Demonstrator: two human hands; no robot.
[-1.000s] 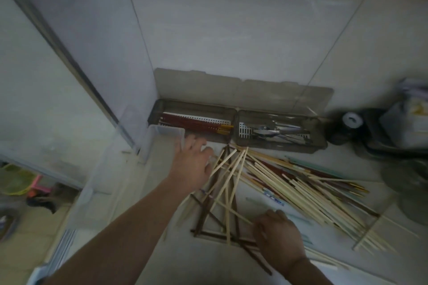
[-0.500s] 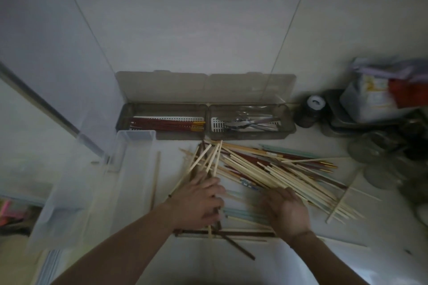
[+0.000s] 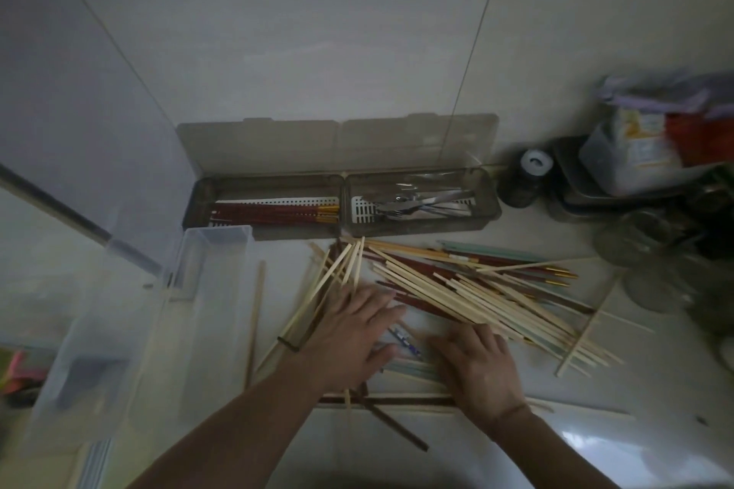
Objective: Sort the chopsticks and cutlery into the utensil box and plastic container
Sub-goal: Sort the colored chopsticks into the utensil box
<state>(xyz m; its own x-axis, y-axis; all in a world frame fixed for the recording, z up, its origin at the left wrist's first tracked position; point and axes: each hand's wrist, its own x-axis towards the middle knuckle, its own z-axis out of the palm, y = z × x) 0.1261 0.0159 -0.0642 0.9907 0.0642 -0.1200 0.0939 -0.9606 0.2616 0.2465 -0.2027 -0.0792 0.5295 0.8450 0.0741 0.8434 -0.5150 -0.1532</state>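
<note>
Loose chopsticks (image 3: 456, 290), pale wood and dark red, are heaped crisscross on the worktop. Utensil box (image 3: 341, 206) lies open at the wall: red chopsticks left, cutlery (image 3: 421, 204) right. Clear plastic container (image 3: 159, 314) stands left.

2 bare forearms in view, no sleeves showing up to the frame edge. Left hand (image 3: 349, 333) and right hand (image 3: 478, 367) wear no gloves, no rings seen. Right wrist has what looks like 1 thin dark band; dim light, unsure.
</note>
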